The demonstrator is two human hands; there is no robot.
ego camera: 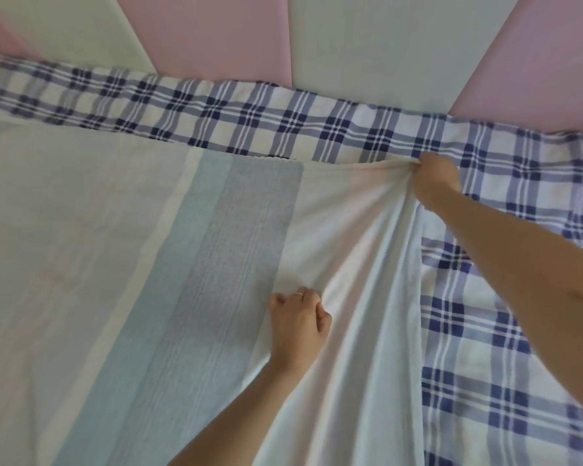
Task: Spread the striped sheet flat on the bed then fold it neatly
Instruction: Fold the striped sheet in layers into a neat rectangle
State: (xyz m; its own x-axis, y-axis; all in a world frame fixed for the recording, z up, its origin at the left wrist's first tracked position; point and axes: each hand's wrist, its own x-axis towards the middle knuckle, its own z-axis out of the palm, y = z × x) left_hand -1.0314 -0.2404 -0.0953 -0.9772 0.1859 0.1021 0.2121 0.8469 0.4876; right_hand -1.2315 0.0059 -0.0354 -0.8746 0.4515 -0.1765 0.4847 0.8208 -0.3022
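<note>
Gripping the bunched far edge of the striped sheet (pixel 216 247) in the right hand (pixel 436 178), up at one o'clock, close under the headboard (pixel 216 35). Resting the left hand (pixel 298 321) on the white band at six o'clock with fingers curled; cannot tell whether pinching cloth. Lying smooth toward nine o'clock on the bed (pixel 485 348), with stripes running twelve to seven. Gathered into long creases below the right hand. Probably wanting a pull toward three o'clock. Pale blue, grey, white, faint pink.
</note>
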